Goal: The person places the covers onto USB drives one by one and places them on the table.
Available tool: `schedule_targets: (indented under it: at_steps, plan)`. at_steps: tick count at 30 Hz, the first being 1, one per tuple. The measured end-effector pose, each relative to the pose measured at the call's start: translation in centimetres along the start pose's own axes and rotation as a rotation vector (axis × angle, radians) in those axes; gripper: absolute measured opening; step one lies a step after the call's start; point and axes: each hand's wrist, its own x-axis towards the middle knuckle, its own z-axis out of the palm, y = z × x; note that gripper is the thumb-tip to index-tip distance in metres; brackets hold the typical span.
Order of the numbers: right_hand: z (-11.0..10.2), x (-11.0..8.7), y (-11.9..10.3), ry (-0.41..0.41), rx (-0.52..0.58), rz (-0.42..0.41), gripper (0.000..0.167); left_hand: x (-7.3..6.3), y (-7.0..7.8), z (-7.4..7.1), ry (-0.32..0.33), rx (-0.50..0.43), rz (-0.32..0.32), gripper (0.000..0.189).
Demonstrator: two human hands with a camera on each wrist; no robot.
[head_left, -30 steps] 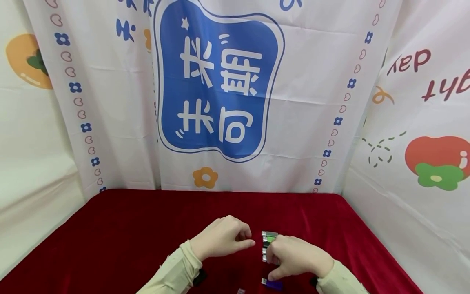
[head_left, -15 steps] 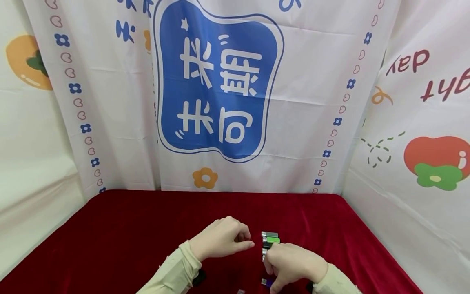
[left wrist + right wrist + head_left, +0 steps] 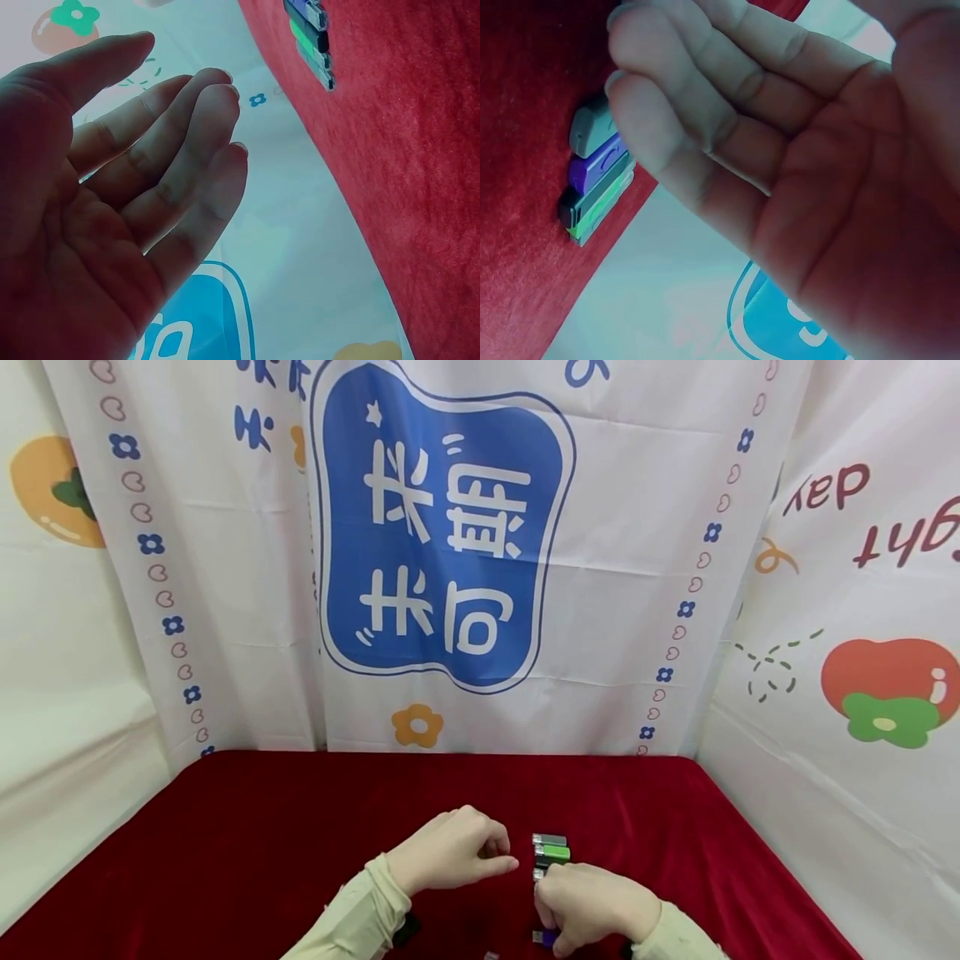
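My right hand (image 3: 588, 902) reaches down over a purple USB stick (image 3: 547, 937), its thumb and bent fingers closing on the stick's two long sides. The metal plug stays visible; the rest of its body is mostly covered. Beside that hand lies a row of USB sticks: a grey one (image 3: 551, 840), a green one (image 3: 555, 852) and a black one (image 3: 550, 862) show, and the hand hides the near end. In the right wrist view, another purple stick (image 3: 598, 165) appears in this row. My left hand (image 3: 453, 847) hovers left of the row, fingers loosely bent, holding nothing.
A red velvet cloth (image 3: 337, 827) covers the table. Near the bottom edge lies a small pale, see-through object (image 3: 491, 956), cut off by the frame. Printed white curtains (image 3: 622, 568) stand behind and along both sides.
My right hand has drawn back towards me from the row, uncovering more sticks. Its thumb has moved to the purple stick's near side. My left hand has hardly moved.
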Motion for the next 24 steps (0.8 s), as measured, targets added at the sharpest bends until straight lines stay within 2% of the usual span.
schedule_targets:
  at_steps: [6,10,15,19,24]
  plan:
    - [-0.1,0.0,0.1,0.019,-0.014,-0.045,0.047,0.1,-0.1,0.1,-0.010,0.008,0.001,0.012]
    - [-0.4,-0.1,0.3,0.036,0.018,-0.026,0.041,0.0,-0.1,0.0,-0.044,0.003,-0.004,0.015]
    - [-1.5,-0.5,1.0,0.069,0.106,0.047,0.028,-0.1,0.1,-0.1,-0.105,-0.016,0.014,0.016]
    - [-2.8,-1.1,1.5,0.120,0.156,0.065,0.025,-0.4,0.4,-0.1,-0.167,-0.012,0.022,0.019]
    - [-4.6,-2.1,2.0,0.223,0.129,0.048,0.024,-0.8,0.8,0.3,-0.268,0.012,-0.030,0.027]
